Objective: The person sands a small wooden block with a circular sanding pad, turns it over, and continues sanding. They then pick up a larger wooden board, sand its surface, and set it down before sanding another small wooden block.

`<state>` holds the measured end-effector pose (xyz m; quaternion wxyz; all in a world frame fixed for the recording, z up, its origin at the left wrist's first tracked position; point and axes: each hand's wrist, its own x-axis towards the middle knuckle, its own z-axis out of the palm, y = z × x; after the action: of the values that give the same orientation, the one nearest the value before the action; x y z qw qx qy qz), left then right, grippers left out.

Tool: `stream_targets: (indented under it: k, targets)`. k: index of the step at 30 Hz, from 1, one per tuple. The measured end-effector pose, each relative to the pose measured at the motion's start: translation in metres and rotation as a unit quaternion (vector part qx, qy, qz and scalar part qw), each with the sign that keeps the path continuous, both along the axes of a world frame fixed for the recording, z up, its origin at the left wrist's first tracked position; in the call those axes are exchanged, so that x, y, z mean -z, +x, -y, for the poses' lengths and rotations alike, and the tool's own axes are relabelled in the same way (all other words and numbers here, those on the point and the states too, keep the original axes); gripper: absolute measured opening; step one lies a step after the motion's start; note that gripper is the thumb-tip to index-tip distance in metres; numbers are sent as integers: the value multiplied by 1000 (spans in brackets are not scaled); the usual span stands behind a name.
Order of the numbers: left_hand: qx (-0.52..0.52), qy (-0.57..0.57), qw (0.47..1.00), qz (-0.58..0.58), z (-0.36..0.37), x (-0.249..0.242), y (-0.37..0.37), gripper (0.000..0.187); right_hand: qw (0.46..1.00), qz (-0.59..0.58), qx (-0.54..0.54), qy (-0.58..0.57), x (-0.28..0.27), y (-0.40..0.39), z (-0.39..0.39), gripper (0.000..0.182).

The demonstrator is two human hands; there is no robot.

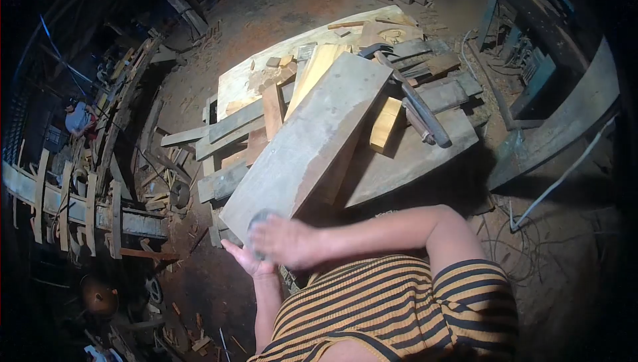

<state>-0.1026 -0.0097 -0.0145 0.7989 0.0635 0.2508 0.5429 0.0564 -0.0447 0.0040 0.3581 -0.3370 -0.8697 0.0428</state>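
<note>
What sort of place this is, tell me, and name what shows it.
Probably a woodworking shop: a long board lies across a pile of planks, what looks like a hammer lies beside it, and wood scraps litter the ground.

The board [302, 133] is long, wide and straight-edged, its upper face mostly pale grey with an irregular brown band along the right edge. It lies at a slant across a pile of loose wood, the far end to the right of the near end. The pad [256, 222], dark grey and rounded, sits at the board's near end, mostly covered, so its full shape is hidden.
</note>
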Motion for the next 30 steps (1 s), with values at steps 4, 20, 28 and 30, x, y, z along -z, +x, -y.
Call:
stream_targets:
  k: [4, 20, 28, 30]
  targets:
    - [108, 84, 989, 58, -6, 23, -17, 58, 997, -54, -9, 48, 19, 4, 4, 34]
    - [-33, 16, 999, -17, 0, -6, 9, 40, 866, -10, 488, -114, 10, 228, -83, 28]
    - [-4, -10, 998, -61, -4, -3, 0, 44, 999, -39, -11, 5, -10, 26, 5, 35]
    - [21, -7, 999, -30, -2, 0, -2, 41, 999, -16, -13, 36, -8, 41, -8, 30]
